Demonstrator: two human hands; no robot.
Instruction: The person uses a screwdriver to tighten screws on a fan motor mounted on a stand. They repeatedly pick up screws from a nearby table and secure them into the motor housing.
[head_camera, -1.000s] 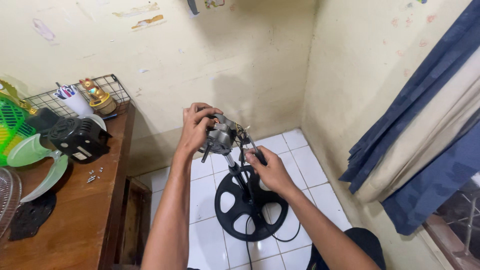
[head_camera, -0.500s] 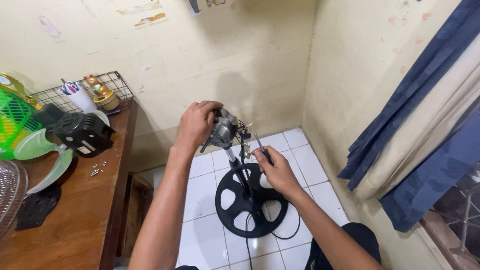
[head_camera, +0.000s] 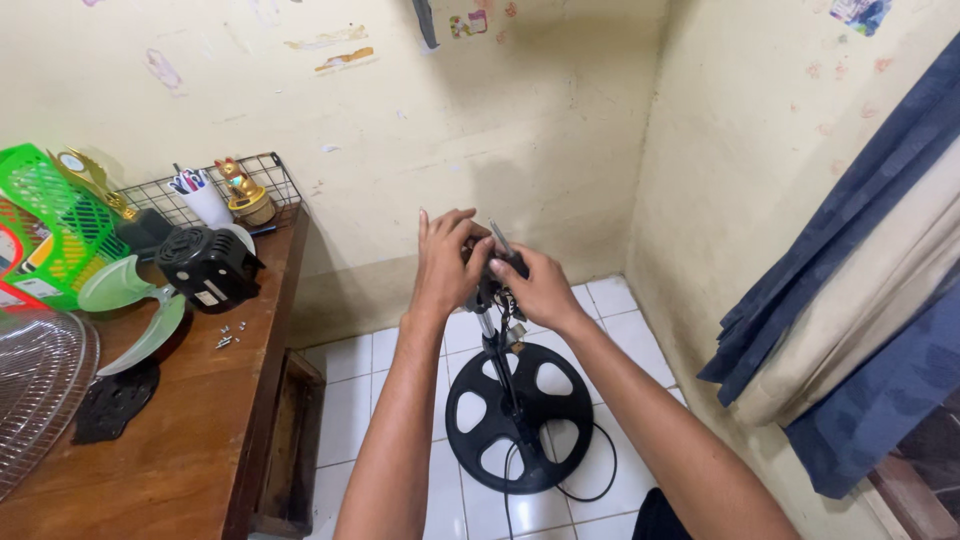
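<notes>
Presently: left hand (head_camera: 447, 262), fingers curled about the upper left of a small dark fan motor assembly (head_camera: 492, 268) raised at chest height. Right hand (head_camera: 540, 290), closed on the same assembly from the right, with a thin metal shaft (head_camera: 498, 237) standing up just above its knuckles (whether the fingers pinch the shaft cannot be told). Below both hands: a slim pole (head_camera: 498, 360) running down to a round black base (head_camera: 519, 416) with cut-outs, standing on the white tiled floor (head_camera: 350, 390); a black cord (head_camera: 590, 480) loops beside the base. Well to the left of the left hand: a wooden surface (head_camera: 190, 430) bearing a black motor housing (head_camera: 207, 268), pale green fan blades (head_camera: 130, 305), a few small screws (head_camera: 228, 335), a green basket (head_camera: 45, 225) and a wire fan guard (head_camera: 35, 390).
</notes>
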